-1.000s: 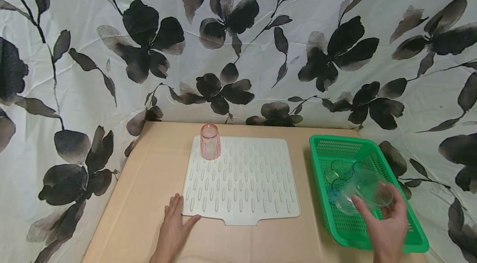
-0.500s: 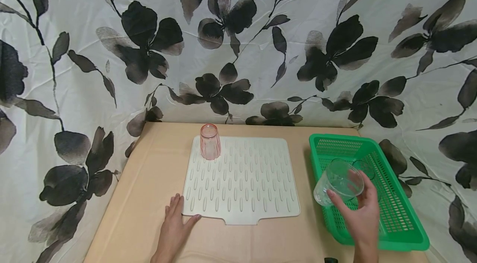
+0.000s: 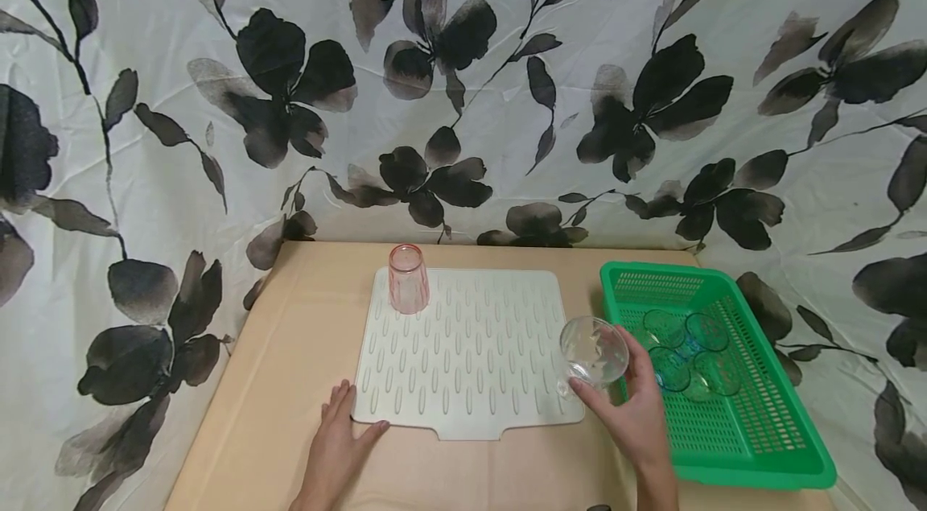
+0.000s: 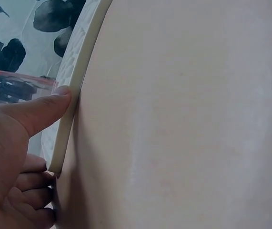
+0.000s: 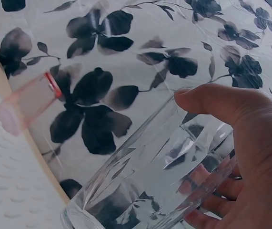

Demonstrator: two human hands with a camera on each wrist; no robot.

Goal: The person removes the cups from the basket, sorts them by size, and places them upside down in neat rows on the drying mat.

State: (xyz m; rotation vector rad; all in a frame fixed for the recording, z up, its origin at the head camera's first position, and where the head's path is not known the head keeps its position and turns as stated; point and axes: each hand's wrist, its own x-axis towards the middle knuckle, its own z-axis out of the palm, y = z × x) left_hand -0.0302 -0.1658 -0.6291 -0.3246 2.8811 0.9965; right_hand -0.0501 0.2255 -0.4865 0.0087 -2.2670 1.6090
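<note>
My right hand grips a clear drinking glass over the right edge of a white drying mat. In the right wrist view the thumb lies along one side of this glass, with the fingers round the other. My left hand rests at the mat's near left corner. The left wrist view shows its thumb straight against the mat's edge and the other fingers beside the corner. A pink glass stands upside down near the mat's far left corner.
A green plastic basket stands right of the mat, with several glasses in it. A floral cloth hangs behind the tan tabletop. Part of a small dark object shows at the bottom edge.
My right hand has carried the clear glass leftward out of the green basket to the mat's right edge. The left hand and the pink glass have stayed put.
</note>
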